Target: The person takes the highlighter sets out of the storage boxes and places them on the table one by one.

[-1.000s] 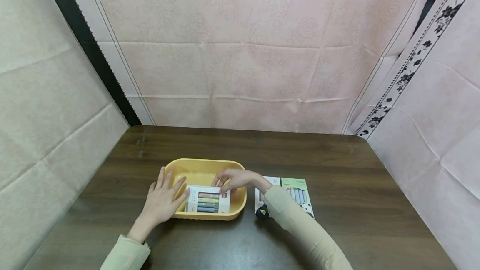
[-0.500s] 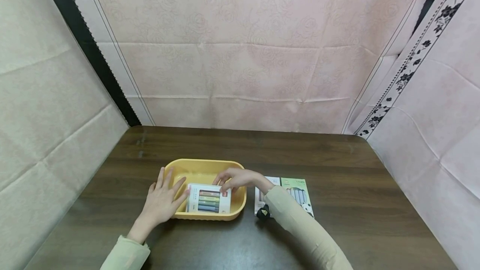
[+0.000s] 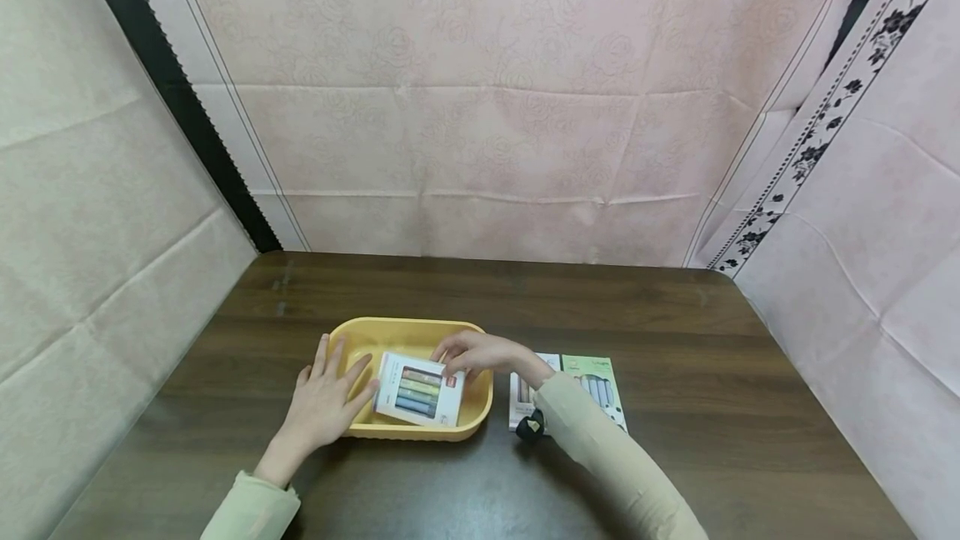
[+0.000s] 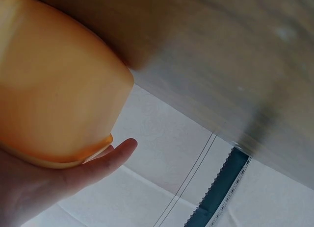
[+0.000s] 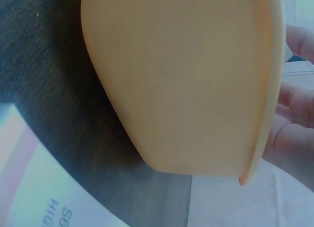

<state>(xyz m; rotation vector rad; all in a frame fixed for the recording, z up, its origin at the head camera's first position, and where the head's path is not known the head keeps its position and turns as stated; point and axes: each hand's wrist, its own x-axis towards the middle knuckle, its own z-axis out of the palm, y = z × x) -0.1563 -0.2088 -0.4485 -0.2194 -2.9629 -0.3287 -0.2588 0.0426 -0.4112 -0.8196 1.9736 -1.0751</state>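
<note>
A white box of highlighters [image 3: 422,390], with thick pastel pens showing in its window, leans at a tilt inside the yellow plastic basket [image 3: 408,432]. My right hand [image 3: 480,350] pinches it at the upper right corner, thumb in front. With fingers spread, my left hand [image 3: 327,398] rests on the basket's left rim. In the left wrist view, the thumb [image 4: 110,161] lies along the rim of the basket [image 4: 59,85]. The right wrist view shows the basket's outer wall [image 5: 186,85] with fingers beyond its rim.
Right of the basket, two flat pen packs lie on the brown wooden table [image 3: 720,440]: a green one [image 3: 596,390] and a white one [image 3: 517,390], partly under my right forearm. A small black object [image 3: 530,426] sits by the wrist. Pale cloth [image 3: 480,140] hangs behind.
The box of highlighters has risen slightly and turned clockwise in my right hand, its left end now higher. The left hand and the basket have stayed put.
</note>
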